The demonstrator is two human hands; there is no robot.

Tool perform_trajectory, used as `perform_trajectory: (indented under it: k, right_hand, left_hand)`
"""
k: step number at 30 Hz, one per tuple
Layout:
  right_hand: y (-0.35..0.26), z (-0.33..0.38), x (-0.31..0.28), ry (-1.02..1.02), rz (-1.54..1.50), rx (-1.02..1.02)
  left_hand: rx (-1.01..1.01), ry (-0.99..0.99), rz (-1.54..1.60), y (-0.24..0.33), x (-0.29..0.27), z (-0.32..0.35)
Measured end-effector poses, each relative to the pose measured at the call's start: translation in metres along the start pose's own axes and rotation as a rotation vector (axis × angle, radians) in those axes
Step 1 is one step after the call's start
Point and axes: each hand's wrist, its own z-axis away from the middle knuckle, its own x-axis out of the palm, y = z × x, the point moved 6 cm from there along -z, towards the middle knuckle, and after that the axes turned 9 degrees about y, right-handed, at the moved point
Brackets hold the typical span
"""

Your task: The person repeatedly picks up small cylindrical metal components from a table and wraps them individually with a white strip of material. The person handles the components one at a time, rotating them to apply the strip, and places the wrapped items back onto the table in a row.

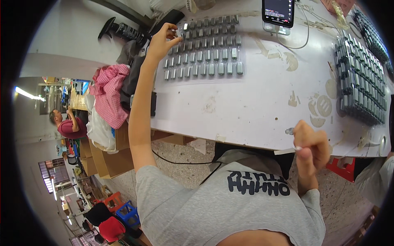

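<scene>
My left hand (164, 40) reaches over the far left part of a clear plastic tray (243, 61). Its thumb and fingers curl around a small thing at the tray's edge that I cannot make out. Rows of small silvery-grey rectangular metal parts (224, 54) stand in the tray. Near the table's front edge, my right hand (312, 145) is closed, thumb against the curled fingers. A small bit of white shows at its thumb tip, and a narrow white strip (284, 151) extends beside it, seemingly pinched there.
Stacked trays of similar parts (361, 78) stand on the table's right. A lit phone (278, 13) with a cable is at the back. Pink checked cloth (110, 92) and cardboard boxes (111, 158) are at left. Other people (72, 126) are farther off; a grey sleeve (375, 180) shows at right.
</scene>
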Motion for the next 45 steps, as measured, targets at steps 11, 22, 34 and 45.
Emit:
perform_trajectory:
  k: [11, 22, 34, 45]
  right_hand:
    - [0.061, -0.01, -0.025, 0.186, -0.059, 0.349]
    - [0.081, -0.01, -0.032, 0.217, -0.161, 0.686]
    - [0.079, -0.013, -0.042, 0.365, -0.131, 0.594]
    - [0.076, -0.014, -0.043, 0.383, -0.107, 0.585]
  left_hand:
    - [0.141, -0.045, -0.269, -0.032, 0.006, -0.026]
    - [0.111, 0.055, -0.35, -0.031, 0.014, -0.024]
    - [0.379, 0.246, -0.579, -0.005, 0.009, -0.019]
    - [0.245, 0.283, -0.461, -0.013, 0.017, -0.021]
